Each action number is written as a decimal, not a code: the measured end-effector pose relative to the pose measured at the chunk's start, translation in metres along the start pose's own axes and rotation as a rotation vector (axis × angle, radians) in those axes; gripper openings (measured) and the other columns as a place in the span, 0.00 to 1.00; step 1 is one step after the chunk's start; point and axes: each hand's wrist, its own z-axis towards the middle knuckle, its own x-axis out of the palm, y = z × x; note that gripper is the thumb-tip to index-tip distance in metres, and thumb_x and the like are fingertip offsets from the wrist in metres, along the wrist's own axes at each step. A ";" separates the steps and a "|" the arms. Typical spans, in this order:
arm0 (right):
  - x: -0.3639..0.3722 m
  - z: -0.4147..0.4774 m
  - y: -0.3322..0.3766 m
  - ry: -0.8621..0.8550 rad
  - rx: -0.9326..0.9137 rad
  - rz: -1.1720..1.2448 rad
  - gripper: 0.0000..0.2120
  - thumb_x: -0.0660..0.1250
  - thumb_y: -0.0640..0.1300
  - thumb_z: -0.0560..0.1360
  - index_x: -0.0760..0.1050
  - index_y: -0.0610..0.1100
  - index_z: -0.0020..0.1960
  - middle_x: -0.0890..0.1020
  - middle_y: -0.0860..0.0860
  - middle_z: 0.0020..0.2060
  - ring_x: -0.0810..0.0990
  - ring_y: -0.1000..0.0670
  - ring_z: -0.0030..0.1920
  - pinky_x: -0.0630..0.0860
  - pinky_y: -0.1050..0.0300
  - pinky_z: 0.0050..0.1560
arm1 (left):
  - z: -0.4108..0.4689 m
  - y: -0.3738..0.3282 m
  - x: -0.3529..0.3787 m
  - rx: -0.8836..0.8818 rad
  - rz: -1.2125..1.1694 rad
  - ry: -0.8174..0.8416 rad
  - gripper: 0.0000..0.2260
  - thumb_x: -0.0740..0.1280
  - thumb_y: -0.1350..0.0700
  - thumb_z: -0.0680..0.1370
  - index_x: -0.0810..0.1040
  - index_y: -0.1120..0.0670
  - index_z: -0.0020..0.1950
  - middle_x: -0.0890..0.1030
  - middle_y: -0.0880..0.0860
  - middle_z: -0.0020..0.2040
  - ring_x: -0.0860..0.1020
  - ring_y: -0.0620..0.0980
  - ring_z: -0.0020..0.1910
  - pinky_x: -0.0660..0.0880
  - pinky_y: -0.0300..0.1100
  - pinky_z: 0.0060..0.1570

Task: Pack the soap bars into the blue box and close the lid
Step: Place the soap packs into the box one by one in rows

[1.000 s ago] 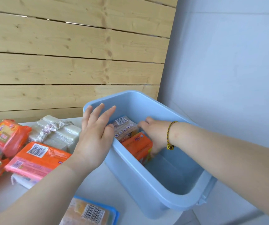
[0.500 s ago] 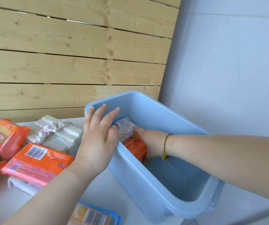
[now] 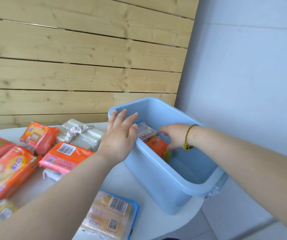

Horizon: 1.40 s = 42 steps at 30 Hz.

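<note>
The blue box (image 3: 158, 177) stands open on the white table at the right, with no lid on it. Inside, against its left wall, stand a pale soap pack (image 3: 145, 132) and an orange soap pack (image 3: 156, 146). My left hand (image 3: 120, 135) rests flat on the box's left rim with straight fingers. My right hand (image 3: 174, 135), a braided band on its wrist, reaches down into the box and touches the orange pack; its fingertips are partly hidden. Several more soap packs lie on the table to the left, among them an orange one (image 3: 65, 155).
A white wrapped bundle with a ribbon (image 3: 80, 134) lies behind the orange packs. A blue-edged pack (image 3: 110, 217) lies near the table's front edge. A wooden slat wall stands behind, a pale wall at the right. The box's right end overhangs the table's rounded edge (image 3: 187, 222).
My right hand pushed down beside the orange pack half a second ago and has now risen a little, its fingers spread over the packs. My left hand stays on the rim.
</note>
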 end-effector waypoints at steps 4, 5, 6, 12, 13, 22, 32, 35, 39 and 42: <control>-0.025 -0.051 0.010 -0.287 0.010 0.176 0.17 0.59 0.37 0.75 0.73 0.41 0.63 0.80 0.46 0.59 0.76 0.47 0.60 0.68 0.60 0.59 | -0.009 -0.004 -0.021 0.032 0.066 0.117 0.21 0.53 0.52 0.79 0.56 0.52 0.72 0.54 0.51 0.76 0.45 0.47 0.75 0.45 0.38 0.70; -0.030 -0.067 0.018 -0.381 0.000 0.223 0.15 0.59 0.36 0.75 0.75 0.40 0.60 0.81 0.46 0.57 0.77 0.47 0.59 0.68 0.61 0.58 | -0.018 -0.004 -0.029 0.044 0.042 0.122 0.21 0.55 0.54 0.79 0.57 0.54 0.72 0.57 0.52 0.75 0.50 0.47 0.74 0.48 0.36 0.68; -0.035 -0.080 0.025 -0.470 -0.010 0.264 0.15 0.59 0.36 0.75 0.76 0.40 0.59 0.82 0.45 0.55 0.78 0.47 0.57 0.68 0.60 0.58 | -0.027 -0.003 -0.035 0.045 0.000 0.118 0.20 0.56 0.55 0.79 0.59 0.54 0.71 0.61 0.52 0.74 0.55 0.48 0.73 0.51 0.33 0.65; -0.042 -0.133 0.088 -0.616 -0.167 0.485 0.12 0.61 0.37 0.73 0.79 0.44 0.52 0.83 0.50 0.39 0.78 0.52 0.38 0.74 0.59 0.45 | -0.109 0.032 -0.074 -0.090 -0.028 0.016 0.12 0.58 0.57 0.78 0.77 0.51 0.57 0.78 0.47 0.49 0.77 0.48 0.46 0.69 0.27 0.37; -0.036 -0.134 0.101 -0.557 -0.210 0.496 0.11 0.61 0.38 0.73 0.79 0.45 0.52 0.82 0.53 0.37 0.78 0.53 0.37 0.73 0.62 0.42 | -0.124 0.041 -0.080 -0.115 0.011 -0.026 0.11 0.59 0.57 0.77 0.78 0.50 0.56 0.78 0.45 0.50 0.76 0.45 0.49 0.67 0.30 0.41; 0.062 -0.057 0.165 0.007 -0.148 0.519 0.31 0.68 0.49 0.71 0.62 0.45 0.70 0.66 0.46 0.70 0.67 0.48 0.68 0.63 0.61 0.65 | -0.193 0.110 -0.071 -0.251 0.475 -0.177 0.22 0.56 0.46 0.72 0.74 0.53 0.62 0.71 0.54 0.69 0.63 0.53 0.71 0.51 0.51 0.72; 0.075 -0.032 0.173 0.216 0.025 0.475 0.35 0.73 0.54 0.64 0.63 0.41 0.64 0.75 0.46 0.62 0.76 0.47 0.60 0.73 0.53 0.61 | -0.189 0.122 -0.067 -0.307 0.609 -0.137 0.24 0.55 0.38 0.74 0.62 0.44 0.69 0.61 0.45 0.74 0.54 0.45 0.73 0.43 0.49 0.72; 0.075 -0.029 0.176 0.256 0.052 0.457 0.36 0.73 0.57 0.63 0.65 0.40 0.64 0.76 0.46 0.61 0.76 0.46 0.59 0.73 0.52 0.61 | -0.188 0.120 -0.068 -0.304 0.610 -0.126 0.24 0.54 0.38 0.74 0.61 0.43 0.69 0.59 0.44 0.74 0.53 0.45 0.74 0.43 0.49 0.72; 0.081 -0.032 0.168 0.266 0.023 0.654 0.23 0.72 0.53 0.66 0.74 0.40 0.55 0.80 0.46 0.52 0.79 0.47 0.52 0.74 0.54 0.59 | -0.191 0.119 -0.074 -0.273 0.408 -0.174 0.22 0.58 0.43 0.75 0.64 0.47 0.68 0.60 0.47 0.74 0.55 0.47 0.73 0.46 0.47 0.72; 0.080 -0.042 0.155 0.257 -0.022 0.869 0.06 0.69 0.47 0.71 0.75 0.46 0.40 0.79 0.52 0.36 0.78 0.54 0.36 0.75 0.60 0.44 | -0.201 0.118 -0.082 -0.302 0.096 -0.337 0.20 0.63 0.51 0.75 0.68 0.52 0.67 0.62 0.52 0.73 0.56 0.51 0.73 0.53 0.48 0.71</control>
